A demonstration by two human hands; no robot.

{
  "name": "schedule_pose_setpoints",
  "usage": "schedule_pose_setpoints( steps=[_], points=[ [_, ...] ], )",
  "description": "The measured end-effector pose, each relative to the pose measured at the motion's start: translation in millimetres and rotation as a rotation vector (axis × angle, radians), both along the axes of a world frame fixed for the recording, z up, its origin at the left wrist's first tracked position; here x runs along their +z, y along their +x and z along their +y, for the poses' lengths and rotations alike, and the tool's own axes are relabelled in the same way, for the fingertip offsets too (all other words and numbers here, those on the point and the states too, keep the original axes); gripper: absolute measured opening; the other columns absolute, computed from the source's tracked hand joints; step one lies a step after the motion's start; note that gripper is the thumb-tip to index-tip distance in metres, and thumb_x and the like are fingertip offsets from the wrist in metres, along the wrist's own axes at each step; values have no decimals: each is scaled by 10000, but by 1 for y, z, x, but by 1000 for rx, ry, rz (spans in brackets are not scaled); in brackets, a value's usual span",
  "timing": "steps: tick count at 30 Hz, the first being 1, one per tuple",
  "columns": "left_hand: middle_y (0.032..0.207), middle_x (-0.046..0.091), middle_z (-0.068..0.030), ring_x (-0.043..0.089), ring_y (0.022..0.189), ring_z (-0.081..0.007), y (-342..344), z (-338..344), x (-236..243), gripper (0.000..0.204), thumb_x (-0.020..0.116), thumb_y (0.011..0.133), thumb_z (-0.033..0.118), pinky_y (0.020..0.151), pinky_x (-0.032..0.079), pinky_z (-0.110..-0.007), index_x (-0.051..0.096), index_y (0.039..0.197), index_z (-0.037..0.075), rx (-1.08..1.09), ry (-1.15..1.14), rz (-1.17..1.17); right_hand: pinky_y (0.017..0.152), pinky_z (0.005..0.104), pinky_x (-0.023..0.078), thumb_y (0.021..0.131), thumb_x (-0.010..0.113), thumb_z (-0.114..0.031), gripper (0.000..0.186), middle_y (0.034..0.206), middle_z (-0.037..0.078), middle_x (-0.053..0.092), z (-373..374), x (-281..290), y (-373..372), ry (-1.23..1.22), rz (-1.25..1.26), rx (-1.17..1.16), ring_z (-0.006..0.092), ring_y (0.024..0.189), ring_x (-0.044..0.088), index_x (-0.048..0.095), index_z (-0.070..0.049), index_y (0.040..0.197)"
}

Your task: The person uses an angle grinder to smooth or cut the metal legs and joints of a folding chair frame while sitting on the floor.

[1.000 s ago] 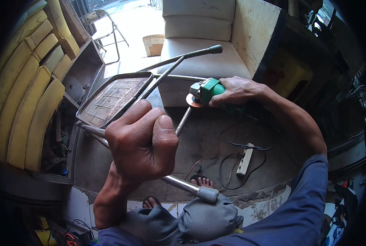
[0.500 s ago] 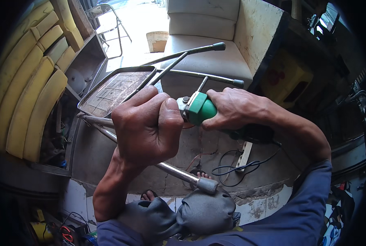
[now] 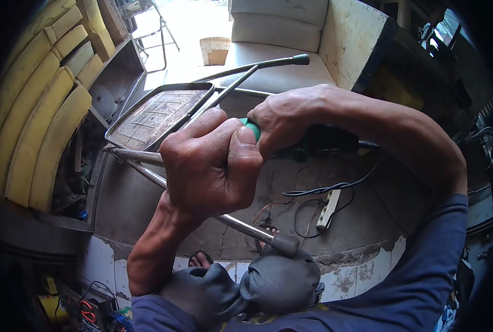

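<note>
My right hand (image 3: 288,113) is wrapped round a green and dark angle grinder (image 3: 251,130), whose head is now mostly hidden behind my left fist. The grinder's dark body (image 3: 321,145) extends rightward under my right forearm. My left hand (image 3: 210,163) is closed, thumb on top, apparently round one leg of an overturned metal chair frame (image 3: 163,110); the fist hides the gripped part. Another chair leg (image 3: 249,226) runs below the fist, its grey rubber foot (image 3: 285,243) by my knee. A third leg with a dark cap (image 3: 300,59) points toward the sofa.
A pale upholstered sofa (image 3: 274,36) stands ahead. At left, yellow cushion pieces (image 3: 58,133) are stacked beside an open cabinet (image 3: 100,157). A white power strip (image 3: 328,209) and looped dark cables (image 3: 318,192) lie on the floor. A folding chair (image 3: 152,33) stands far left.
My right hand has drawn the grinder leftward, close against my left fist, and its head has slipped out of sight. The cable has shifted with it. My left fist stays closed.
</note>
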State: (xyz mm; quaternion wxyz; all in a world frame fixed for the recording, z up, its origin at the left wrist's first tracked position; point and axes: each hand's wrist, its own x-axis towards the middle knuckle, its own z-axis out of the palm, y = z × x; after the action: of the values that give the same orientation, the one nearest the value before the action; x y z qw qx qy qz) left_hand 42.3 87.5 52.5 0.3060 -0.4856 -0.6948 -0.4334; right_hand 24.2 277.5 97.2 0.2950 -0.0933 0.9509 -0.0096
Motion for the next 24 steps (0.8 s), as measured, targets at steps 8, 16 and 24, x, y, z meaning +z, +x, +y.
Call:
schedule_pose_setpoints(
  steps=[8, 16, 24],
  points=[
    [604, 396, -83, 402, 465, -212, -1, -1, -7, 271, 607, 911, 136, 456, 365, -395, 574, 662, 36, -37, 2, 18, 846, 421, 597, 749, 798, -512, 628, 1111, 167, 768, -8, 6, -28, 320, 81, 5, 300, 1000, 754, 773, -51, 1175],
    [609, 360, -76, 371, 463, -206, -5, -5, -7, 295, 572, 927, 161, 460, 346, -393, 559, 661, 35, -45, -6, 39, 933, 449, 559, 939, 632, -449, 517, 1146, 191, 745, -42, 18, -13, 146, -43, 99, 320, 1081, 716, 739, -25, 1216],
    [608, 352, -71, 349, 463, -199, -1, -5, -3, 279, 560, 911, 142, 453, 317, -388, 543, 656, 29, -24, -18, 24, 799, 404, 596, 722, 826, -500, 591, 1060, 142, 782, 27, -14, -49, 275, 161, -79, 286, 951, 761, 799, -78, 1135]
  ],
)
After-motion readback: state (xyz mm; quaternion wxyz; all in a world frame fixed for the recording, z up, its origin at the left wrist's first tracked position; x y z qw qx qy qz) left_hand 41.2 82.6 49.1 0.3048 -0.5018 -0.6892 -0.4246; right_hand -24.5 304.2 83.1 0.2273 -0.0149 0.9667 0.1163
